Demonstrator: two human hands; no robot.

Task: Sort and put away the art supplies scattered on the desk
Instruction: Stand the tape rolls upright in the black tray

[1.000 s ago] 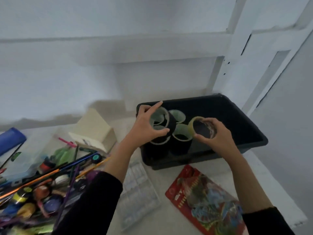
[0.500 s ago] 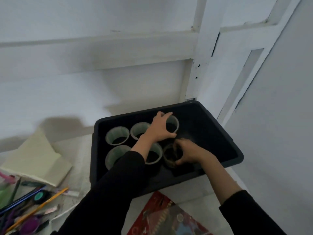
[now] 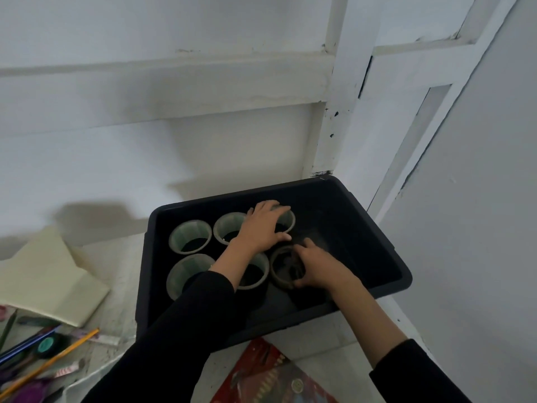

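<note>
Six tape rolls (image 3: pixel 190 237) stand in one black bin (image 3: pixel 351 225) on the bench (image 3: pixel 122 286), three at the back and three in front. The left hand (image 3: pixel 263 228) has its grip closed over the back right roll (image 3: pixel 289 220). The right hand (image 3: pixel 318 269) has its grip around the brown front right roll (image 3: pixel 279 270).

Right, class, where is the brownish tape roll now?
In the head view, the brownish tape roll sits inside the black bin, front row's right end, gripped by the right hand, beside a pale roll.
</note>
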